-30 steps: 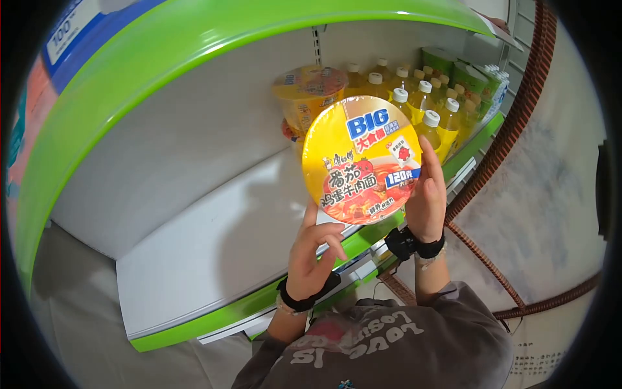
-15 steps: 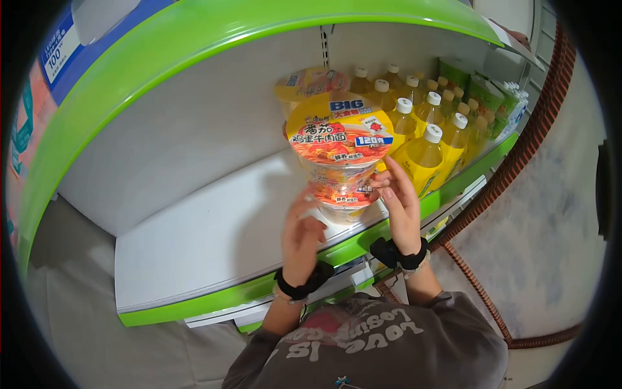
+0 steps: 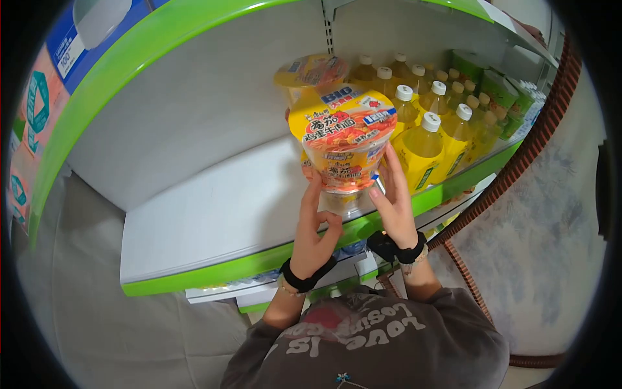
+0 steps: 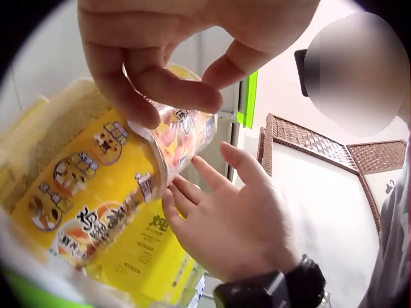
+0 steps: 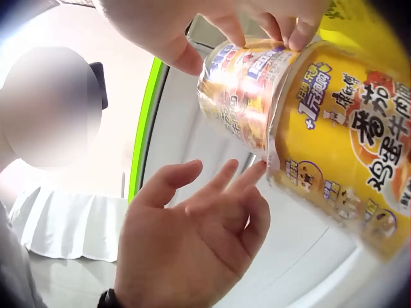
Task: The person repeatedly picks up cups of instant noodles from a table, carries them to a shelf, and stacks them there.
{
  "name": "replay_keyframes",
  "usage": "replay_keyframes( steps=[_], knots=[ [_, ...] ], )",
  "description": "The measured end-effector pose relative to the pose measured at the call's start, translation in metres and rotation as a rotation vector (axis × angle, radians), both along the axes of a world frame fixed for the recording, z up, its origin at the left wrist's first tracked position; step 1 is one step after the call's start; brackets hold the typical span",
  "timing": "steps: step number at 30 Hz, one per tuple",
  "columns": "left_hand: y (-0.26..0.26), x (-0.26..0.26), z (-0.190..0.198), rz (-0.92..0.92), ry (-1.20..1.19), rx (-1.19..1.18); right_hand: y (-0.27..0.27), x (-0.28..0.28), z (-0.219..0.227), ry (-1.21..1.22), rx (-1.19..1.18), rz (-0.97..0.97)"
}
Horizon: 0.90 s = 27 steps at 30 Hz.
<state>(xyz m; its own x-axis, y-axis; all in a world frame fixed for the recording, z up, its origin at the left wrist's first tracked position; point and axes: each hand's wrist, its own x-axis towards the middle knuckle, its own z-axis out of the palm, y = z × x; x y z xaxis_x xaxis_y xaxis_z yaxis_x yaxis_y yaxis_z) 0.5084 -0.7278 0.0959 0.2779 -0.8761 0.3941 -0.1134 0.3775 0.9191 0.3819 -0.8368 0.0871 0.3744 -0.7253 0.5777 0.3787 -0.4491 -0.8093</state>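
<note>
An instant noodle cup (image 3: 343, 123) with a yellow and red lid sits on top of a second noodle cup (image 3: 350, 206) at the shelf's front. My left hand (image 3: 314, 233) is at the stack's left side, its index finger reaching up along the cup while other fingers bend toward the thumb. On the right side, my right hand (image 3: 396, 207) has its fingers extended along the cup. The left wrist view shows the right hand (image 4: 228, 221) with straight fingers against the cups. In the right wrist view, fingertips of the left hand (image 5: 192, 231) meet the rim between the two cups.
Another noodle cup (image 3: 311, 71) stands behind the stack. Yellow-labelled bottles (image 3: 421, 152) with white caps fill the right, with green packages (image 3: 495, 91) beyond. A green edge strip (image 3: 207, 271) borders the white shelf (image 3: 207, 207); a green upper shelf edge (image 3: 155, 58) arches overhead.
The upper noodle cup came down from near the camera onto the other cup. My left hand drew back from it, then came in against the stack's side; the right hand stayed close.
</note>
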Motion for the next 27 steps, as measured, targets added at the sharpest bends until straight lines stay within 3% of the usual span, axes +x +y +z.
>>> replay_keyframes(
  steps=[5,8,14,19,22,25,27],
  knots=[
    [-0.003,-0.011,-0.010,0.047,-0.133,0.011,-0.006,-0.003,-0.001,0.042,0.026,0.001],
    [0.003,-0.020,-0.008,0.014,-0.093,0.031,-0.005,-0.008,-0.001,0.041,0.026,0.004],
    [0.007,-0.045,-0.010,0.071,-0.167,0.095,0.000,-0.024,-0.008,0.166,-0.090,-0.004],
    [0.012,-0.064,-0.020,0.132,-0.265,0.050,0.016,-0.034,-0.018,0.028,-0.019,0.017],
    [0.028,-0.084,-0.032,0.139,-0.236,0.079,0.024,-0.052,-0.031,0.050,0.136,0.156],
    [0.050,-0.095,-0.051,0.121,-0.199,0.178,0.026,-0.052,-0.042,0.068,0.145,0.371],
    [0.076,-0.094,-0.065,0.128,-0.206,0.291,0.035,-0.047,-0.052,0.094,0.174,0.412]
  ],
)
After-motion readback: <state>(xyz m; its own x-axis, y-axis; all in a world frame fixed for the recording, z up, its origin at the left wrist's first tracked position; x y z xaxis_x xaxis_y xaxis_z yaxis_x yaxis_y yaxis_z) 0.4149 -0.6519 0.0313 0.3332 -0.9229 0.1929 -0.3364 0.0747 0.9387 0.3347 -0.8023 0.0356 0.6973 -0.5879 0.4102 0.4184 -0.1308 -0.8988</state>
